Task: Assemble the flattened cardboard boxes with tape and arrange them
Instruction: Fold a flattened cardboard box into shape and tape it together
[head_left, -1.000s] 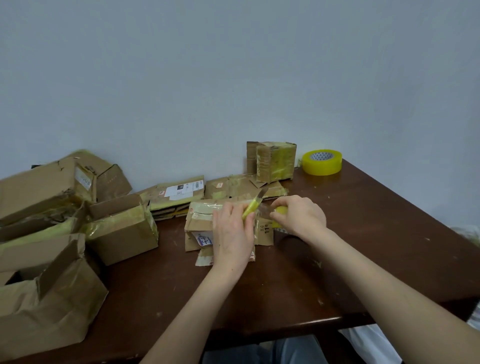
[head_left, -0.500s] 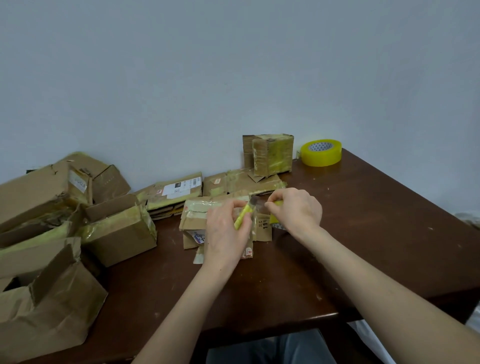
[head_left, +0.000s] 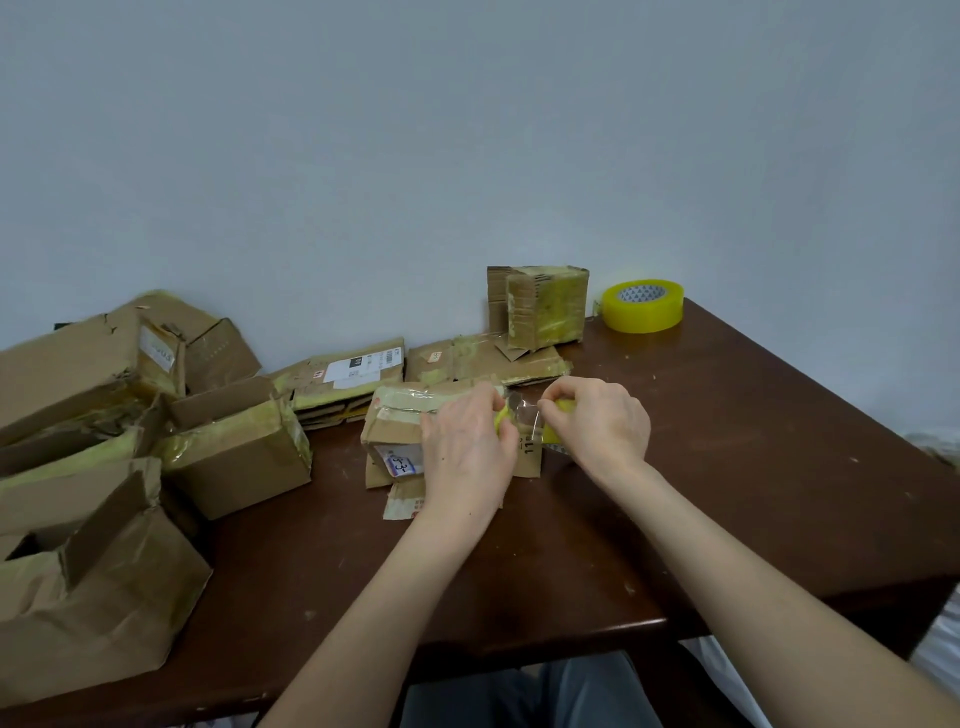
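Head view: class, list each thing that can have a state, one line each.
Left hand, grips yellow cutter.
Right hand, pinches tape strip.
Box under hands, flattened.
Small box by wall, assembled, taped.
Tape roll, lying flat, untouched.
Left box, top flap open.

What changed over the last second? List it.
The left hand has lowered the yellow cutter: its tip, raised before, is now down by the tape strip that the right hand pinches. Both grips, the flattened box and the spare tape roll are unchanged.
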